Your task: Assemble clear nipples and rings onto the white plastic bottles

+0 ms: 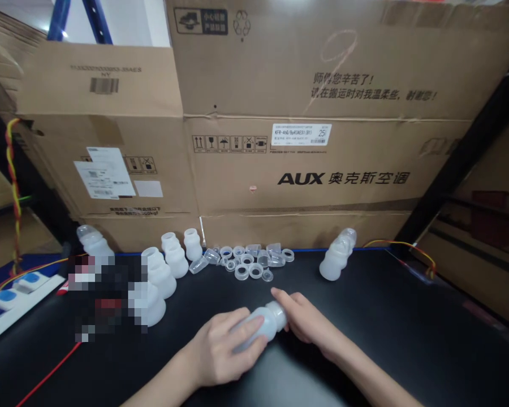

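Observation:
A translucent white plastic bottle (270,324) lies tilted between my hands, above the black tabletop. Wrapped around its body is my left hand (229,346), fingers closed. My right hand (304,317) grips the clear cap end (277,314) from the right, with its fingertips partly hidden behind it. Beyond the hands, clear caps (275,255) and whitish rings (241,272) lie scattered at the back of the table. Several open-necked white bottles (176,261) stand at the back left. Capped bottles (334,261) stand at the back right.
Large cardboard boxes (237,181) wall off the back of the black table (365,339). At the left are a white power strip (23,308), a red wire (51,370) and a pixelated patch. Another capped bottle (96,246) stands in the far left corner.

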A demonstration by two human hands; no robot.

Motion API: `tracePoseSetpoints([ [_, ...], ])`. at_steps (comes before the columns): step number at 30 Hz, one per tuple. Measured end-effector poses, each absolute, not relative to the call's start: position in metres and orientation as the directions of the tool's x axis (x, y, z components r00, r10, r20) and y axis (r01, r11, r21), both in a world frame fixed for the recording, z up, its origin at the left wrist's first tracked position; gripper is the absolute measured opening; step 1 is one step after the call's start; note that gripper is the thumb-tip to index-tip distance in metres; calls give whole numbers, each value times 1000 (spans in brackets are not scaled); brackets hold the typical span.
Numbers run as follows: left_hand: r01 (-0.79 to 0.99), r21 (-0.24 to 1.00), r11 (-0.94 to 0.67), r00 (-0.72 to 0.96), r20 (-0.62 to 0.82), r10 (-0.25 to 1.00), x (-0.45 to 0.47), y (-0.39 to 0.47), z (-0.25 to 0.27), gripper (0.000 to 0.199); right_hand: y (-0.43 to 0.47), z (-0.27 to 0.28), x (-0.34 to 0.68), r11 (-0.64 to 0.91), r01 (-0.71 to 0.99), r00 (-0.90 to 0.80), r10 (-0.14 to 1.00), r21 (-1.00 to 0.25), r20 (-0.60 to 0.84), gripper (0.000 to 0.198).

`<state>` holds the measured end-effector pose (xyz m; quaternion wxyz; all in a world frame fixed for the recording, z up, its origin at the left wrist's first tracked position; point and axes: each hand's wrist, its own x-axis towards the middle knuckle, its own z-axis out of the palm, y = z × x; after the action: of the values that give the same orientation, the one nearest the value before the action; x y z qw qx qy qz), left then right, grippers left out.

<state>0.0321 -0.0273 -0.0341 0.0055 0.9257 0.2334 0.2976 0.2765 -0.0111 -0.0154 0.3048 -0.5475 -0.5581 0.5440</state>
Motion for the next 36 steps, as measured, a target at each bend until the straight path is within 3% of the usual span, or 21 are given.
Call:
tracePoseSetpoints([
  [2, 468, 125, -875, 659, 610, 440, 37, -27, -25, 33, -9, -13, 275, -157, 235, -196, 959, -959, -205, 69],
  [4, 514, 198, -835, 588, 628, 510, 41, -27, -19, 46, -5, -11, 275, -85, 184, -152, 982, -979, -114, 65],
  [8, 543, 341, -767, 610, 467, 640, 44, -26, -16, 68, -1, -6, 284, 112, 138, -38, 993, -984, 107, 59],
  [13, 635, 372, -677, 593, 326, 736, 41, -20, -21, 54, 6, 0, 305, 355, 275, 194, 890, -894, 413, 51],
  [19, 762, 313, -567, 502, 268, 822, 30, -6, -19, 55, 14, 6, 329, 306, 425, 390, 788, -852, 477, 54],
  [24, 793, 306, -527, 484, 209, 849, 22, 0, -20, 62, 16, 7, 340, 169, 602, 399, 782, -780, 478, 45],
  [30, 708, 347, -615, 523, 327, 787, 24, -3, -18, 45, 22, 2, 346, 127, 713, 381, 755, -689, 534, 46],
  [36, 589, 443, -675, 593, 330, 734, 28, -11, -13, 39, 20, 6, 344, 84, 776, 427, 659, -625, 619, 46],
])
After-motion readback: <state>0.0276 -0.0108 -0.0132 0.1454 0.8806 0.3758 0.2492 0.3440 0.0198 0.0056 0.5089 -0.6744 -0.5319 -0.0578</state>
